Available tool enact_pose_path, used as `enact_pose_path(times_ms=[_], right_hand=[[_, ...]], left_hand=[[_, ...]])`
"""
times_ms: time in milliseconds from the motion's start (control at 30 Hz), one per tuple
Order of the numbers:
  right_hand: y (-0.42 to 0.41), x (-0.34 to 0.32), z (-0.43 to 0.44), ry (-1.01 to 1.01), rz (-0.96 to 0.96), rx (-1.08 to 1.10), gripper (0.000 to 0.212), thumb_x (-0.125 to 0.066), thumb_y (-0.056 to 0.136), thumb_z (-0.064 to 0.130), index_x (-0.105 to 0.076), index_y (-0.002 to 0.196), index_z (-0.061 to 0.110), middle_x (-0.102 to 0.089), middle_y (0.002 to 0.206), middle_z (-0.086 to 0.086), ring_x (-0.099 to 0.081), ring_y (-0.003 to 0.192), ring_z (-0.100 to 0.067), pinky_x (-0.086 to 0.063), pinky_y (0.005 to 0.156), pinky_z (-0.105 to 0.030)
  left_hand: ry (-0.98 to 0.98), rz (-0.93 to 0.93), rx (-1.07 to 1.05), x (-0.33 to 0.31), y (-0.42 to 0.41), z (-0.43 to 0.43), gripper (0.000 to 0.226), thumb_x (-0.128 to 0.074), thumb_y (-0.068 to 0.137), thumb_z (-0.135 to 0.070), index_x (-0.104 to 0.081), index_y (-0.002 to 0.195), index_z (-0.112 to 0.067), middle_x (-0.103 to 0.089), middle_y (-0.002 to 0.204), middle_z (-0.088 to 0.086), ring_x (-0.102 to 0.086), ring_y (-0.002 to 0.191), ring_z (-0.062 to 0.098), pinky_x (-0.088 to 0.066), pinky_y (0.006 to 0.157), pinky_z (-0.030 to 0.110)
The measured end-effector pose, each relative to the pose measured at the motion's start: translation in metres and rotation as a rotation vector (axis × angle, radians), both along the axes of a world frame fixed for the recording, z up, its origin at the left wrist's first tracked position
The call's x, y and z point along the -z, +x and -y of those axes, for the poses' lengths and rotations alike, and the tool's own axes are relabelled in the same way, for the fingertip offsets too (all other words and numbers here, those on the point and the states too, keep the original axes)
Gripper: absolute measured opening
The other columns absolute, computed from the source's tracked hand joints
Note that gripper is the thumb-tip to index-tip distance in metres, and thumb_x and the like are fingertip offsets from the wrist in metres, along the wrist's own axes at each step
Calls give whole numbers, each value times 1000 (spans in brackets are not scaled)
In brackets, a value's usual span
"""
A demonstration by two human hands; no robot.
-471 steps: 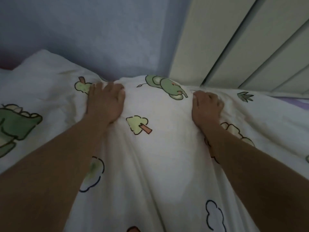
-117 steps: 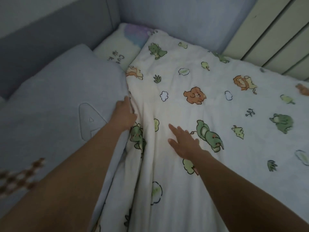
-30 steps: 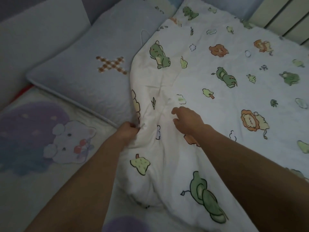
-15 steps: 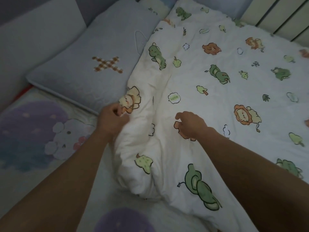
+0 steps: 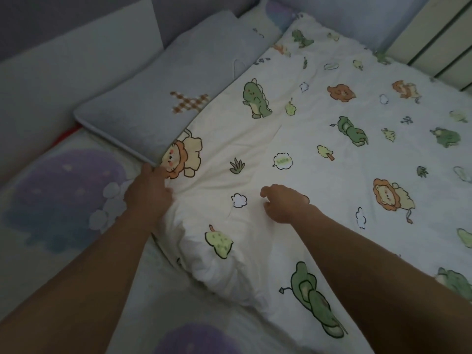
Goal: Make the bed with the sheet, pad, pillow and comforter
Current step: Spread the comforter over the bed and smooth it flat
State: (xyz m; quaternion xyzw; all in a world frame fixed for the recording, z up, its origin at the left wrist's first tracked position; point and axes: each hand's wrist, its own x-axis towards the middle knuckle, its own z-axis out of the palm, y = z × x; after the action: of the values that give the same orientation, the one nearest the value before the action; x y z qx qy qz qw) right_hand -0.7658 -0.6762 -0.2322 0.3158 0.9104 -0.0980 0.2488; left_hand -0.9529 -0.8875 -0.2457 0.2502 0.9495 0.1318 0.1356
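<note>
**Toward the bed's (image 5: 158,290) head edge: squaring the comforter (image 5: 306,154)**

Left hand (image 5: 149,192) grips comforter hem just beside pillow (image 5: 158,98) corner; right hand (image 5: 283,204) loose on top, gripping nothing. Best: draw hem straight, smooth bunched corner flat. Comforter puffy, soft, creased; pillow flat, quilted; sheet (image 5: 63,200) thin.

Bare sheet (image 5: 46,264) lay open left of the comforter (image 5: 319,180), while the pillow (image 5: 153,106) and padded side wall (image 5: 63,67) closed off the far-left edge.
</note>
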Motion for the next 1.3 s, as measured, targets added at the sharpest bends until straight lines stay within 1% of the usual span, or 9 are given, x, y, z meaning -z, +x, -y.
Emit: enact_pose_path(times_ms=[133, 200, 333, 500, 600, 733, 900, 1133, 1300], right_hand=[[-9, 2, 0, -16, -61, 21, 31, -44, 95, 24, -53, 124, 16, -52, 130, -6, -51, 118, -29, -40, 91, -35], [-16, -1, -4, -14, -83, 35, 30, -45, 95, 24, -54, 123, 15, -52, 130, -6, -51, 117, -29, -40, 93, -35], [-22, -4, -7, -2, -93, 57, 30, -45, 95, 23, -54, 122, 15, -52, 130, -7, -52, 116, -30, -41, 91, -34], [-12, 3, -3, -34, -31, 32, 30, -45, 95, 24, -54, 123, 17, -52, 130, -6, -51, 117, -29, -41, 91, -34], [-6, 4, 2, -63, -52, 26, 30, -45, 94, 23, -55, 121, 17, -54, 128, -8, -52, 116, -29, -42, 92, -35], [2, -3, 13, -60, -77, 18, 34, -43, 97, 27, -51, 130, 22, -52, 135, -4, -50, 122, -26, -38, 90, -31], [16, -2, 31, -88, -161, 29, 34, -42, 97, 24, -52, 129, 21, -54, 132, -6, -50, 120, -26, -40, 95, -34], [33, -2, 54, -78, -255, 102, 32, -42, 96, 21, -57, 124, 17, -59, 124, -8, -55, 111, -27, -44, 89, -34], [50, -5, 85, -106, -297, 175, 31, -46, 94, 18, -58, 123, 17, -59, 122, -9, -56, 110, -27, -45, 90, -35]], left_hand=[[197, 94, -127, -5, -6, -5, 29, -58, 89, -41, -53, 106, -18, -57, 115, 14, -57, 102, 35, -45, 81, 38], [277, 88, -149, -6, -9, -5, 32, -59, 90, -33, -46, 115, -18, -58, 117, 14, -57, 104, 36, -44, 81, 39], [241, 217, -199, 2, -10, 4, 66, -60, 89, -38, -29, 140, -9, -50, 135, 18, -51, 119, 38, -41, 92, 41], [278, 711, -448, 16, -7, 32, 101, -69, 60, -67, -44, 135, -3, -50, 136, 15, -52, 118, 35, -47, 95, 44], [413, 967, -541, 4, 7, 42, 44, -65, 64, -22, -55, 103, -4, -54, 109, 14, -53, 92, 30, -48, 77, 36], [497, 1059, -394, 13, 16, 64, 79, -49, 39, 0, -52, 118, 1, -56, 118, 20, -53, 97, 33, -48, 72, 36], [510, 1067, -198, 30, 42, 89, 119, -76, 33, -5, -34, 141, -29, -50, 132, 3, -53, 115, 27, -55, 87, 44], [570, 1137, -284, 23, 82, 81, 99, -86, 39, -57, -56, 129, -27, -66, 120, -5, -61, 110, 18, -47, 101, 43], [699, 1045, -298, 14, 97, 81, 46, -71, 81, -42, -54, 124, -35, -62, 124, -3, -59, 113, 18, -46, 101, 46]])
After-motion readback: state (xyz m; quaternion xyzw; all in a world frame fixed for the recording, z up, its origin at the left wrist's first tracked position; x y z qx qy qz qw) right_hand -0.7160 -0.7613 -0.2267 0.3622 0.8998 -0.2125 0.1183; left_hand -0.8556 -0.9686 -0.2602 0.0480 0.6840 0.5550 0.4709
